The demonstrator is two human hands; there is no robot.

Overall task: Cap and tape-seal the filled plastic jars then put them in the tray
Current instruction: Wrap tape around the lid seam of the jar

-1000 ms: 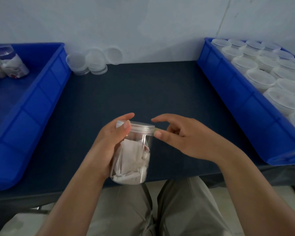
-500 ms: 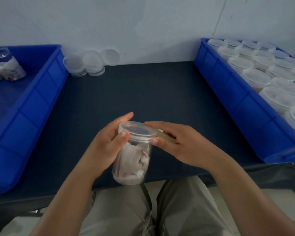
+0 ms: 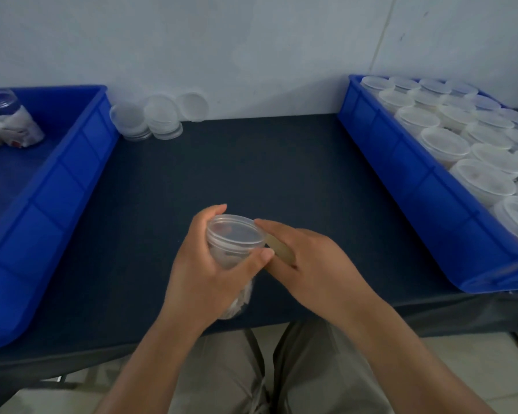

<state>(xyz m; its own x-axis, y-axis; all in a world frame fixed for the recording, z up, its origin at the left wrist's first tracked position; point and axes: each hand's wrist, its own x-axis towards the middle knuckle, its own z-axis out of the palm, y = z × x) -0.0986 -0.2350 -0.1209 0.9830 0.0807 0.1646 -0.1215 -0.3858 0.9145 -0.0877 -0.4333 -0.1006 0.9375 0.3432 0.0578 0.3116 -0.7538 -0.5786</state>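
A clear plastic jar (image 3: 235,234) with white contents and a clear lid on top is held over the near table edge. My left hand (image 3: 204,273) grips its body, thumb across the front under the lid and fingers behind. My right hand (image 3: 308,264) sits against the jar's right side and holds a strip of yellowish tape (image 3: 278,250) that runs from the lid rim back under its fingers. The blue tray (image 3: 51,180) at the left holds a few jars (image 3: 12,121) lying in its far corner.
A second blue tray (image 3: 401,174) at the right is packed with several upright filled jars (image 3: 444,141). Loose clear lids (image 3: 162,118) lean against the wall at the back of the dark table (image 3: 237,162). My knees show below the table edge.
The jar has tipped so its lid faces up toward me. My left hand has turned further round it, and my right hand has moved in closer with the tape against the lid rim.
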